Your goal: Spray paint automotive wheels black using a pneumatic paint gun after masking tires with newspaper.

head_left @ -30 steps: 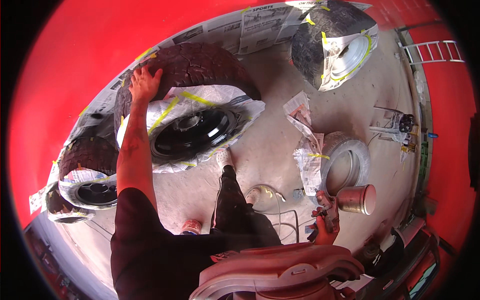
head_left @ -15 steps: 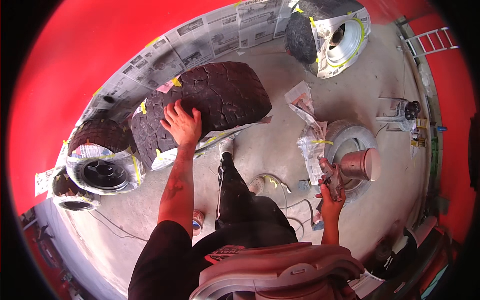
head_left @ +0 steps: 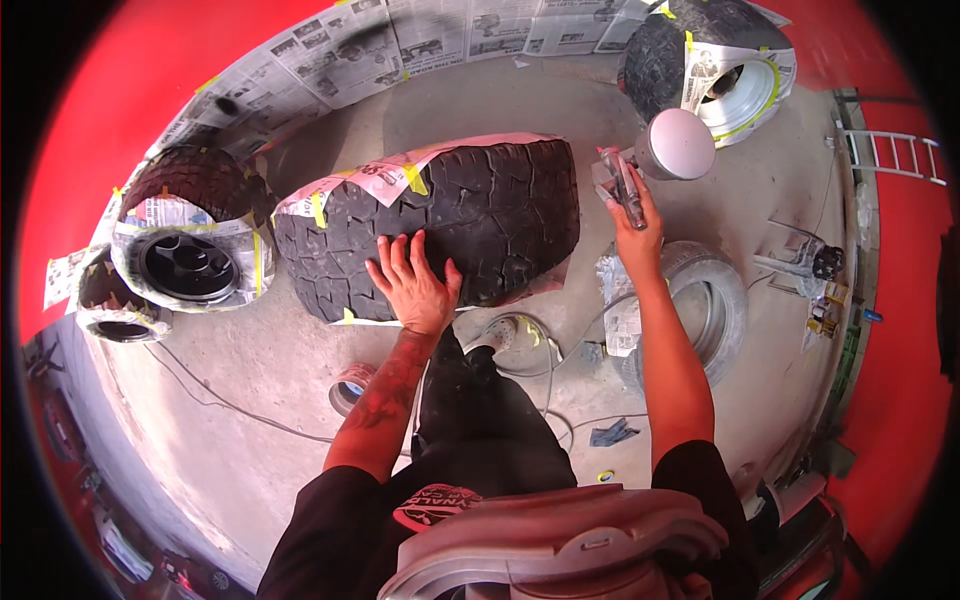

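A big black knobby tire [head_left: 490, 215] stands in front of me. Newspaper with a reddish tint [head_left: 385, 180] runs along its far edge, held by yellow masking tape [head_left: 414, 179]. My left hand [head_left: 415, 287] rests on the near part of its tread, palm down with fingers spread. My right hand [head_left: 640, 232] is wrapped round a spray gun [head_left: 627, 188], lifted beyond the tire's right end. The gun's round paint cup [head_left: 682, 144] points to the right. Whether a finger presses the trigger cannot be made out.
Newspaper-masked wheels stand at left [head_left: 190, 265] and far right [head_left: 748, 95]. A bare grey tire [head_left: 715, 310] lies below my right forearm, near a hose [head_left: 548, 372]. A paint can [head_left: 350, 388] sits by my left forearm. Newspaper [head_left: 430, 40] lines the red wall; a white ladder [head_left: 893, 155] is at right.
The big tire has turned, so its papered edge now faces away. My left hand has shifted nearer along the tread. My right hand has raised the spray gun up and forward. The whole view has shifted.
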### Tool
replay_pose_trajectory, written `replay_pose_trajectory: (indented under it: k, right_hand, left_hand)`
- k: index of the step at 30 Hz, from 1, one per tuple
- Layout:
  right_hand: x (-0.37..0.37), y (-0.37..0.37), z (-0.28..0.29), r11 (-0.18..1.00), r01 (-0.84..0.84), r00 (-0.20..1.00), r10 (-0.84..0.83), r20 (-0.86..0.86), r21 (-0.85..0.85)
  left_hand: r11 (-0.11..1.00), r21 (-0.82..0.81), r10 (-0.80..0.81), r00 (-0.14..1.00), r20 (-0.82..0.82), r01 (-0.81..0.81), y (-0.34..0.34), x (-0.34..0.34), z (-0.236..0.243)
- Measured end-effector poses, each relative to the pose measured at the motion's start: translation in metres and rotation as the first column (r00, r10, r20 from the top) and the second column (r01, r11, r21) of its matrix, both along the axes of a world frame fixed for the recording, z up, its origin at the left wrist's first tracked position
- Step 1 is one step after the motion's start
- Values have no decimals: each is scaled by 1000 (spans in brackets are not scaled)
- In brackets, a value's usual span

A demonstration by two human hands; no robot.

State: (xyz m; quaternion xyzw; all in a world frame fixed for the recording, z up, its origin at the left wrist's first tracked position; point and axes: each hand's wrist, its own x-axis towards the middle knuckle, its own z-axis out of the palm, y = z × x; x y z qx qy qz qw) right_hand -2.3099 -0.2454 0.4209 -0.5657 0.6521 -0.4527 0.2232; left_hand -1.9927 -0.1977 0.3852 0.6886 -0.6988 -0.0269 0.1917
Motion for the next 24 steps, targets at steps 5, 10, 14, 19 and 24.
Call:
replay_pose_trajectory:
  k: [5, 10, 14, 19, 24]
  right_hand:
    - [33, -59, -43, 994, -83, 983, 92, -157, 65]
    - [63, -105, -74, 995, -24, 964, 49, -262, 97]
    - [83, -133, -89, 993, -53, 935, 87, -343, 108]
    - [85, -154, -101, 942, -266, 909, 316, -273, 204]
    - [83, -145, -103, 901, -369, 886, 415, -207, 230]
  left_hand:
    - [999, -11, -37, 999, -9, 37, 21, 38, -10]
    - [999, -9, -42, 998, -39, 42, 37, 56, -11]
    - [999, -5, -53, 997, -56, 53, 47, 65, -15]
    - [997, -20, -70, 996, -53, 69, 48, 63, -12]
    - [997, -8, -83, 994, -72, 83, 46, 71, -10]
